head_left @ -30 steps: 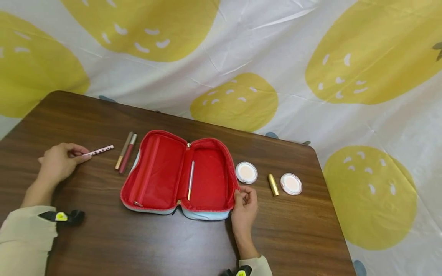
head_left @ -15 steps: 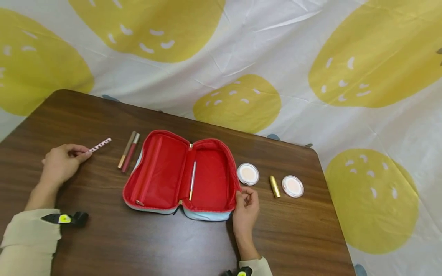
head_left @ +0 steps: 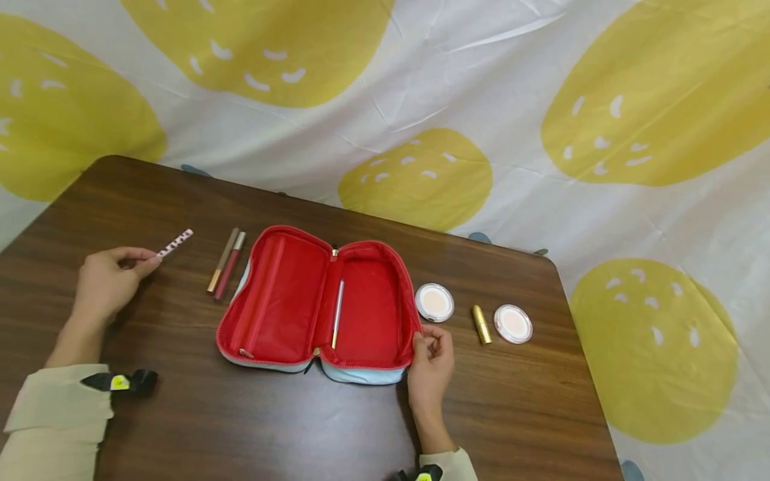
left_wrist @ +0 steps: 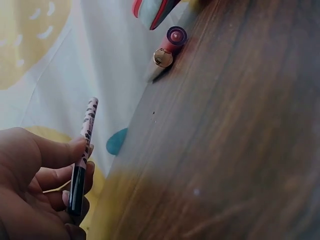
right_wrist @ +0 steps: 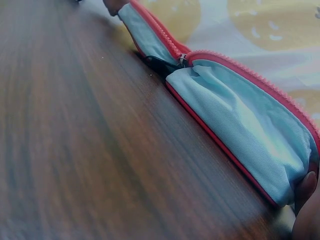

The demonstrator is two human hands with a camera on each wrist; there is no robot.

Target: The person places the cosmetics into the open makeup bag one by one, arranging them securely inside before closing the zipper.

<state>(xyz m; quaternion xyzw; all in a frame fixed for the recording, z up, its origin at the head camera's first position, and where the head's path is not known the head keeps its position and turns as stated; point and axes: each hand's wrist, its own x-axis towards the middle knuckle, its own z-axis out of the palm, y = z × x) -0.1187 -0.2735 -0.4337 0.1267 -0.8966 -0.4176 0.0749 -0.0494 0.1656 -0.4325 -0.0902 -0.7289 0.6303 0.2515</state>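
Pinched between thumb and fingertips of the left hand point(head_left: 108, 284), a slim spotted pencil point(head_left: 175, 242) was held clear of the surface point(head_left: 180, 427) at the far left, its patterned end angled up and away toward the far edge, seemingly so that it could be carried freely. The left wrist view showed the fingers point(left_wrist: 55, 155) curled round its dark lower part. Just right of it, two slender tubes point(head_left: 226, 272), one gold and one reddish, were laid side by side, close to the pouch but apart from it. The red-lined pouch point(head_left: 313, 304) was spread fully open at the middle, with a thin silver-and-gold brush point(head_left: 337, 312) lying along its central fold. The near right corner of the pouch was gripped by the right hand point(head_left: 432, 364), thumb and fingers closed on the zip edge, apparently to keep the pouch flat and steady. Farther right, a round compact point(head_left: 434, 302), a gold lipstick point(head_left: 480, 324) and a second round compact point(head_left: 513, 323) were set in a loose row.
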